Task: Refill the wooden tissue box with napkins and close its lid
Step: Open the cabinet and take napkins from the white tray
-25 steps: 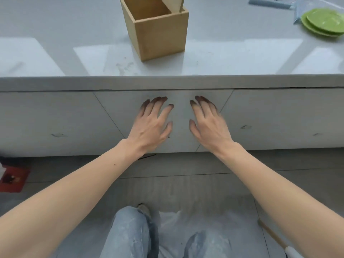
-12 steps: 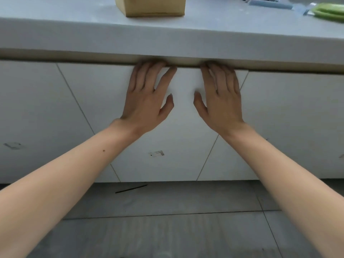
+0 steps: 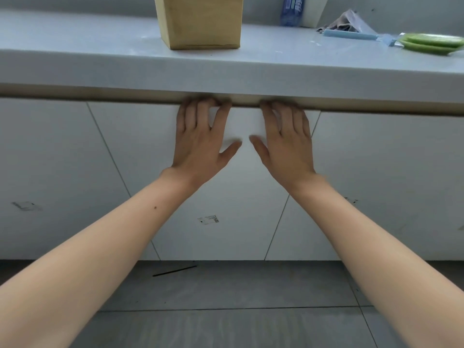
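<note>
Both hands have crept higher, the left hand [image 3: 200,141] and right hand [image 3: 286,144] now hooking open-palmed, holding nothing, over the white drawer front [image 3: 241,187] under the grey surface [image 3: 100,64], so I judge fetching napkins is in hand and a pull outward comes next.

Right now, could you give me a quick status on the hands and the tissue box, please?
Left hand, right hand: empty, fingertips hooked at cabinet front's top edge. Wooden tissue box on counter, untouched. Nothing in the way.

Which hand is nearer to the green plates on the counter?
Right. The right hand is below the counter edge, left of the green plates. The left hand is further left, under the wooden tissue box.
</note>
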